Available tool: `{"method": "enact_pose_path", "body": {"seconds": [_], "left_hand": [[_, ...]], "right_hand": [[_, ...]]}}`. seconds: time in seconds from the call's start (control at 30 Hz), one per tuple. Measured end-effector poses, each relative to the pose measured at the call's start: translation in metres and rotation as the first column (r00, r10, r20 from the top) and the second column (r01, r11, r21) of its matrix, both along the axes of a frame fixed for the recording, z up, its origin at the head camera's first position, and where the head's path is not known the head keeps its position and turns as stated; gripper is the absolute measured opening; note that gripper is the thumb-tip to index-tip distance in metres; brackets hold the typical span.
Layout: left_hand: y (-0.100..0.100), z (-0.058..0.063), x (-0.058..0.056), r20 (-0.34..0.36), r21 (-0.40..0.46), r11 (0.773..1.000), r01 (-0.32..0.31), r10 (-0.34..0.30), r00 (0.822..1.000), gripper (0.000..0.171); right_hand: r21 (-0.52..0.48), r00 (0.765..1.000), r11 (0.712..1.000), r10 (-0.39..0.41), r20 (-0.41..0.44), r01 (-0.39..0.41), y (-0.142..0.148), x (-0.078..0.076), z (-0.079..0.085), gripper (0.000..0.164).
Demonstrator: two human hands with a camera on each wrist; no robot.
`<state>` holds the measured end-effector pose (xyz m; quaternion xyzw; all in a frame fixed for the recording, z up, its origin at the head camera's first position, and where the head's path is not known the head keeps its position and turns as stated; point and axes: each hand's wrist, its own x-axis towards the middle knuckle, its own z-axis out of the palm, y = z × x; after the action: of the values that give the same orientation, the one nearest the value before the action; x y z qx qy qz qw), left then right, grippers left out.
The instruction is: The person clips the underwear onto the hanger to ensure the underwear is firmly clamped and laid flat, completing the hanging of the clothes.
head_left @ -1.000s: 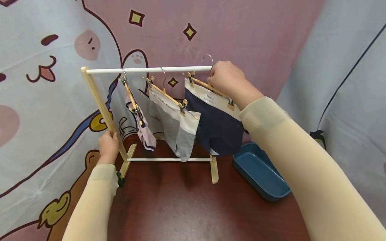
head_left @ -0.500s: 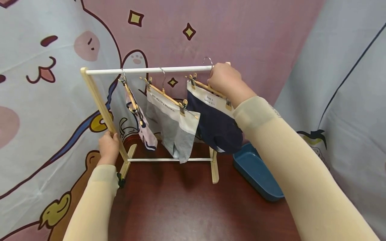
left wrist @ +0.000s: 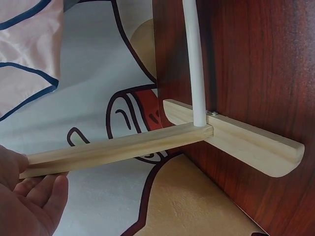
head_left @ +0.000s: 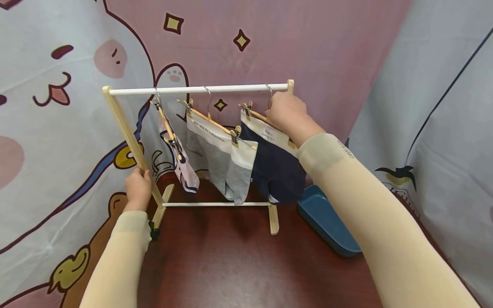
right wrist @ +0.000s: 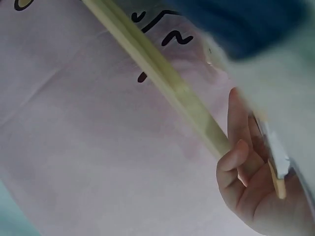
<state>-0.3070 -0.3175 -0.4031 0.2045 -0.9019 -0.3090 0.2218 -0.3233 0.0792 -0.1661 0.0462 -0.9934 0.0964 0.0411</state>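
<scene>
In the head view my left hand [head_left: 138,188] grips the left post [head_left: 132,143] of a small wooden clothes rack. The left wrist view shows thumb and fingers around that post [left wrist: 113,150]. Near the right end of the white rail [head_left: 227,89], my right hand [head_left: 288,114] holds a wooden clip hanger [head_left: 260,117] just below its metal hook, which loops over the rail. Navy underpants [head_left: 277,175] with a white waistband are clipped to it. Grey underpants [head_left: 231,167] and pink underpants [head_left: 187,174] hang further left on their own hangers.
On the dark red tabletop [head_left: 215,261], a blue basin [head_left: 327,222] stands right of the rack, partly behind my right sleeve. A wooden foot [head_left: 274,220] and a lower white bar [head_left: 200,204] support the rack. Printed cloth [head_left: 331,38] hangs behind.
My right hand has lowered the hanger with the navy underpants, and its hook has come down from above the rail onto it. The left hand stays on the post.
</scene>
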Motion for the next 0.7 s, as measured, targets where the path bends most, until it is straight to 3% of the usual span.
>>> {"method": "enact_pose_path", "body": {"seconds": [0.13, 0.23, 0.33, 0.47, 0.57, 0.63, 0.7], "left_hand": [[0.000, 0.000, 0.000, 0.001, 0.002, 1.000, 0.001, -0.001, 1.000, 0.038], [-0.001, -0.001, 0.000, 0.013, 0.009, 1.000, 0.005, -0.005, 1.000, 0.038], [-0.001, 0.000, 0.001, 0.026, 0.011, 1.000, 0.009, -0.010, 1.000, 0.039], [-0.002, 0.002, 0.000, 0.027, 0.007, 1.000, 0.021, -0.021, 0.999, 0.039], [-0.003, 0.004, 0.002, 0.028, 0.011, 0.999, 0.035, -0.035, 0.999, 0.038], [-0.002, 0.003, 0.005, 0.016, 0.013, 0.999, 0.050, -0.050, 0.999, 0.038], [-0.001, 0.002, 0.008, -0.011, 0.028, 0.998, 0.059, -0.059, 0.998, 0.040]], "right_hand": [[-0.009, 0.997, 0.999, 0.049, -0.055, -0.050, 0.007, 0.004, -0.004, 0.032], [-0.037, 0.982, 0.994, 0.096, -0.165, -0.103, 0.014, 0.014, -0.010, 0.033], [-0.075, 0.944, 0.983, 0.136, -0.301, -0.166, 0.023, 0.029, -0.015, 0.032], [-0.104, 0.858, 0.959, 0.183, -0.481, -0.263, 0.044, 0.051, -0.020, 0.030], [-0.152, 0.803, 0.936, 0.180, -0.568, -0.317, 0.066, 0.065, -0.030, 0.028], [-0.205, 0.795, 0.921, 0.156, -0.587, -0.332, 0.083, 0.074, -0.042, 0.028], [-0.278, 0.801, 0.900, 0.117, -0.586, -0.335, 0.102, 0.084, -0.056, 0.030]]}}
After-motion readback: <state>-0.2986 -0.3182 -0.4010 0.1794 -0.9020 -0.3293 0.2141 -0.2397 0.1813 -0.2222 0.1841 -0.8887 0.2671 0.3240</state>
